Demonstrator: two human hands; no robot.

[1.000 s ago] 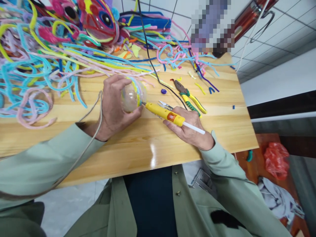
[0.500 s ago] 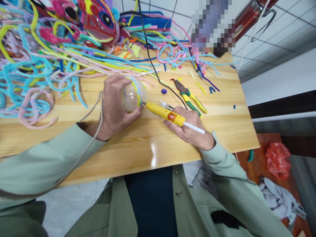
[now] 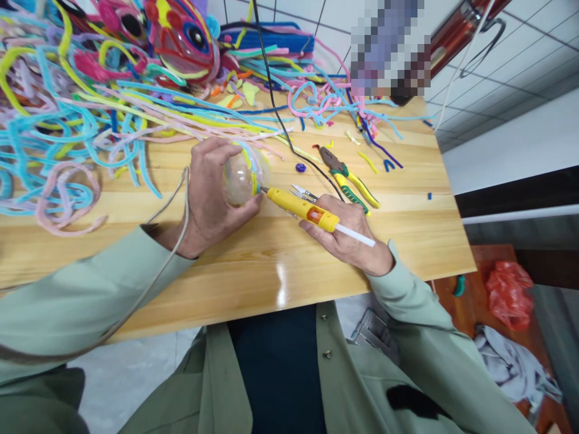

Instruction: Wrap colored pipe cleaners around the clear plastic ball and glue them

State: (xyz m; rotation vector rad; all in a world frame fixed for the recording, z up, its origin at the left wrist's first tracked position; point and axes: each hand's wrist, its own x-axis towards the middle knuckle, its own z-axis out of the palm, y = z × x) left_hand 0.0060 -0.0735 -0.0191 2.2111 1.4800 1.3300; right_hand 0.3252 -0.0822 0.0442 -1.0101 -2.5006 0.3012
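A clear round ball (image 3: 236, 178) with yellow, blue and pink strips around it is held in my left hand (image 3: 210, 196), fingers at its top and thumb at its lower edge. My right hand (image 3: 346, 232) is wrapped round a yellow glue gun (image 3: 289, 202) with a white glue stick out of its rear. The gun's nozzle touches or nearly touches the strips near my left thumb. Small scissors (image 3: 303, 192) lie partly under my right hand, and pliers (image 3: 346, 175) with yellow-green handles lie just beyond it.
Tangled coloured pipe cleaners (image 3: 54, 144) cover the back left of the wooden table (image 3: 217, 277). Behind them sits a decorated fish-like figure (image 3: 185, 42). A black cable (image 3: 275, 114) crosses the middle. A purple coil (image 3: 301, 167) and short cut pieces lie near the pliers.
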